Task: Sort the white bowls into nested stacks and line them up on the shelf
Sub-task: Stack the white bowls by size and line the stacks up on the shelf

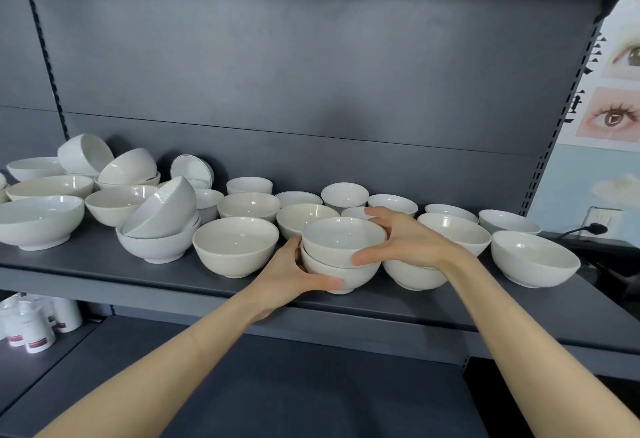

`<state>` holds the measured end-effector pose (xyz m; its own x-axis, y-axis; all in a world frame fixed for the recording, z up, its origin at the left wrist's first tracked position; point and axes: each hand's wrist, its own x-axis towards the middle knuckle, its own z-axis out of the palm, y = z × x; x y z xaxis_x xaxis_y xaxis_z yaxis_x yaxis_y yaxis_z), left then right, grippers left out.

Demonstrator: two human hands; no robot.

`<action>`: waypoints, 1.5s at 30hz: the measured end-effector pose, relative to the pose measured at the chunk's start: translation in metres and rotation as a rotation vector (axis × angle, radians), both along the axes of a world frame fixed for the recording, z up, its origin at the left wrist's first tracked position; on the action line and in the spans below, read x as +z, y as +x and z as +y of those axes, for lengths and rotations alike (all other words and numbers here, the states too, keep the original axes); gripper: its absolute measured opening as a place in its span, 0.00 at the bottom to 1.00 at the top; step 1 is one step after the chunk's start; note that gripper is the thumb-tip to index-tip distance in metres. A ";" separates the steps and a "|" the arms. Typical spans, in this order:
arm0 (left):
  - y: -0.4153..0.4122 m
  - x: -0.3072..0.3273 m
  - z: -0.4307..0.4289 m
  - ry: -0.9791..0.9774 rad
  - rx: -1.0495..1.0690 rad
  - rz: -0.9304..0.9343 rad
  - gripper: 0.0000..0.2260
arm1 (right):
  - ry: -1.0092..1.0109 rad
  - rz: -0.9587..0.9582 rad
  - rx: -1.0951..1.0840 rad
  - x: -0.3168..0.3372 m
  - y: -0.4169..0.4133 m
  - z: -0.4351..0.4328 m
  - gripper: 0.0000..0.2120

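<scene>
Head camera: a stack of two nested white bowls (341, 259) stands at the front middle of the shelf (104, 275), seemingly resting on it. The left hand (298, 271) is curled round the lower bowl (349, 273) with its thumb at the foot, and the right hand (405, 236) is wrapped over the right rim of the upper bowl (341, 240), thumb on the front wall. Hard and glazed, they look slick, fairly heavy and easy to chip, so I would hold under the foot and round the wall rather than by the rim alone. I count two hands and about twenty-six bowls in all, some tipped or partly hidden.
</scene>
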<state>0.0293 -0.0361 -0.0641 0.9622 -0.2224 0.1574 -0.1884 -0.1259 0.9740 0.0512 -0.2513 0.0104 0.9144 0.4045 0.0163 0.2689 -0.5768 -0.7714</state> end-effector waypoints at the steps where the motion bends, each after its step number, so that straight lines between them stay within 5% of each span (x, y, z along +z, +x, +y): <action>1: -0.001 0.000 -0.001 -0.010 0.010 -0.001 0.36 | 0.020 0.011 -0.002 0.000 0.000 -0.001 0.25; 3: -0.002 -0.001 -0.002 -0.028 0.027 0.000 0.36 | 0.049 0.032 0.000 -0.001 0.000 -0.001 0.29; 6: -0.004 0.001 -0.004 -0.053 0.040 -0.002 0.36 | 0.052 0.038 -0.010 -0.001 0.002 0.000 0.52; 16: -0.014 0.013 -0.009 -0.097 0.099 -0.044 0.31 | 0.121 -0.036 -0.008 0.013 -0.003 0.000 0.45; 20: -0.021 0.032 -0.009 -0.104 0.163 -0.094 0.36 | 0.179 -0.107 -0.001 0.030 -0.011 0.002 0.24; 24: -0.031 0.050 -0.001 -0.085 0.220 -0.151 0.28 | 0.217 -0.159 0.007 0.046 -0.016 0.012 0.43; 34: -0.060 0.081 0.072 -0.082 0.357 -0.222 0.32 | 0.266 -0.228 0.097 0.072 -0.030 0.093 0.47; 39: -0.063 0.093 0.131 -0.075 0.408 -0.252 0.29 | 0.334 -0.227 0.141 0.075 -0.026 0.151 0.23; 45: -0.053 0.096 0.211 -0.046 0.371 -0.224 0.36 | 0.388 -0.243 0.108 0.074 -0.028 0.228 0.16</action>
